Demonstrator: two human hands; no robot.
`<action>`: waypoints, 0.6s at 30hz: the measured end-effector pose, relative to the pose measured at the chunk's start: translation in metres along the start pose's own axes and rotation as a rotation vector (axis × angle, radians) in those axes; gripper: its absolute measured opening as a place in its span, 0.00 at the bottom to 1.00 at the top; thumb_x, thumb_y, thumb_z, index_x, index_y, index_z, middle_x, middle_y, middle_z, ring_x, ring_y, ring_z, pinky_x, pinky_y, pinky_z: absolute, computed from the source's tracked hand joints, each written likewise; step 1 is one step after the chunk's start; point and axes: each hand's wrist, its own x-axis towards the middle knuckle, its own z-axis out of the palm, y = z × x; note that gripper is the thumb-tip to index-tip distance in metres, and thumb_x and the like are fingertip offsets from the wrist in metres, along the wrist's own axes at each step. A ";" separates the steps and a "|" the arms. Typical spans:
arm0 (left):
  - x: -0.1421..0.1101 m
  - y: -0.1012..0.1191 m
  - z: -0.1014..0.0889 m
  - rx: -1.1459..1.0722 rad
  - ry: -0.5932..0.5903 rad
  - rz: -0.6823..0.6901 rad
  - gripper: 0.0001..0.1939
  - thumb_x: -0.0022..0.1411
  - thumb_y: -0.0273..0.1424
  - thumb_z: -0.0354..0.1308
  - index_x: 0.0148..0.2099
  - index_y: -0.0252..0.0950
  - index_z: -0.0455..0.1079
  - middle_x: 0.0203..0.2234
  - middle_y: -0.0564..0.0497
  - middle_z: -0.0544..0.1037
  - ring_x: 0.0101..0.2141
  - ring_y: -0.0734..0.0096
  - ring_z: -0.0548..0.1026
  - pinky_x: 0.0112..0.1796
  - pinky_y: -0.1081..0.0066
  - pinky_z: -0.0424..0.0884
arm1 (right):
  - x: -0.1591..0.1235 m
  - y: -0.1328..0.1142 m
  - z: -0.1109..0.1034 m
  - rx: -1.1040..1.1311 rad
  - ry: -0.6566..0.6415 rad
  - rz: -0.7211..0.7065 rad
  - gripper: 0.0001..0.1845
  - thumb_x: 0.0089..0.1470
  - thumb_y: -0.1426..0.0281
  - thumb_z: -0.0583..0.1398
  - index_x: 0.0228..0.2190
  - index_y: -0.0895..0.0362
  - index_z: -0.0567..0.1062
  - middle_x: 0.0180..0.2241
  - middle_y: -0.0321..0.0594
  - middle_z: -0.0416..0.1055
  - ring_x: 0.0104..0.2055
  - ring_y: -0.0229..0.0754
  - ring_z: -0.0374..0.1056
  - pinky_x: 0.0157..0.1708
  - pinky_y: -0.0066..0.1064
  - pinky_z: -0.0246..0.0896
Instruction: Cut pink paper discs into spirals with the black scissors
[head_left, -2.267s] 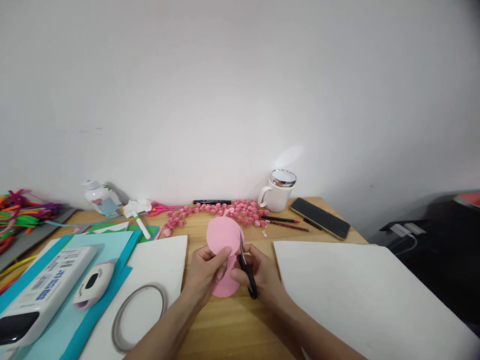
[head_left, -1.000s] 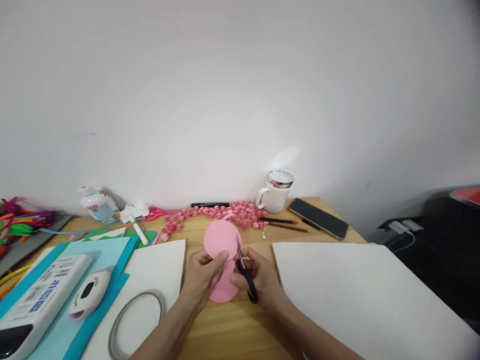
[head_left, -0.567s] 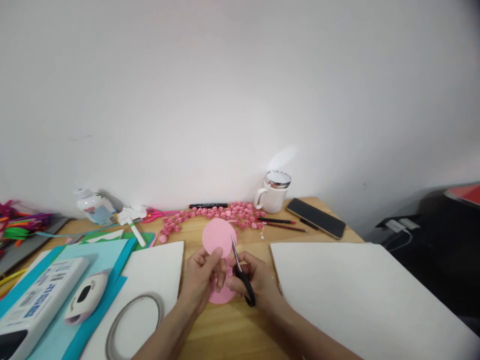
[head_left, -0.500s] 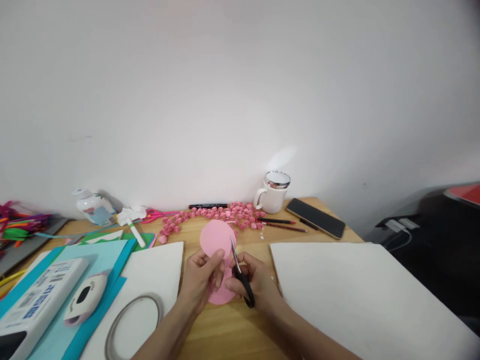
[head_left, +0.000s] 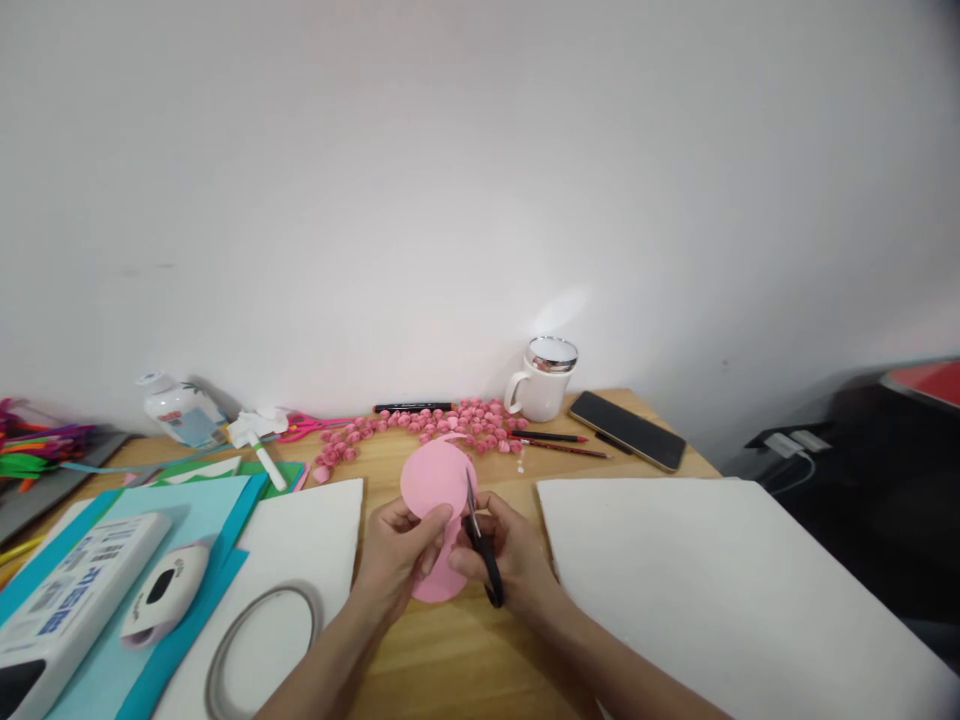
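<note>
Our left hand [head_left: 397, 552] pinches the pink paper [head_left: 433, 480] above the surface [head_left: 450, 660], probably to steady its round upper part, while our right hand [head_left: 519, 562] grips the scissors [head_left: 482, 550], blades at the paper's right edge, likely for control along the curve. Bare wood lies between the left white board [head_left: 319, 530] and right white board [head_left: 675, 560]; pink rolls [head_left: 487, 418] crowd the far side.

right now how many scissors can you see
2. The black-handled scissors are in the right hand, at the pink paper; the pink scissors lie at the back of the table, behind the leftmost pink rosettes. More could be hidden.
</note>
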 end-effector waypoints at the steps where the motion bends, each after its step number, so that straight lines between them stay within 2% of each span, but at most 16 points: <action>1: 0.000 0.000 0.000 0.003 -0.005 0.002 0.14 0.44 0.36 0.63 0.19 0.31 0.65 0.03 0.60 0.60 0.08 0.87 0.51 0.13 0.80 0.43 | 0.000 0.000 0.000 0.007 -0.001 0.003 0.24 0.32 0.63 0.69 0.27 0.56 0.61 0.18 0.28 0.61 0.20 0.32 0.55 0.20 0.22 0.49; 13: 0.001 0.000 -0.002 -0.012 -0.018 0.027 0.14 0.47 0.35 0.62 0.20 0.32 0.63 0.04 0.60 0.61 0.08 0.87 0.53 0.14 0.80 0.45 | -0.001 -0.006 0.005 -0.010 0.065 0.051 0.23 0.31 0.61 0.68 0.25 0.56 0.63 0.16 0.27 0.61 0.16 0.29 0.52 0.15 0.20 0.48; 18: 0.002 0.003 -0.001 -0.080 -0.043 0.013 0.13 0.49 0.35 0.60 0.22 0.32 0.64 0.09 0.58 0.66 0.07 0.87 0.56 0.12 0.81 0.46 | 0.000 -0.003 0.003 -0.035 0.063 0.068 0.22 0.32 0.61 0.67 0.25 0.56 0.63 0.15 0.26 0.60 0.15 0.29 0.54 0.15 0.20 0.50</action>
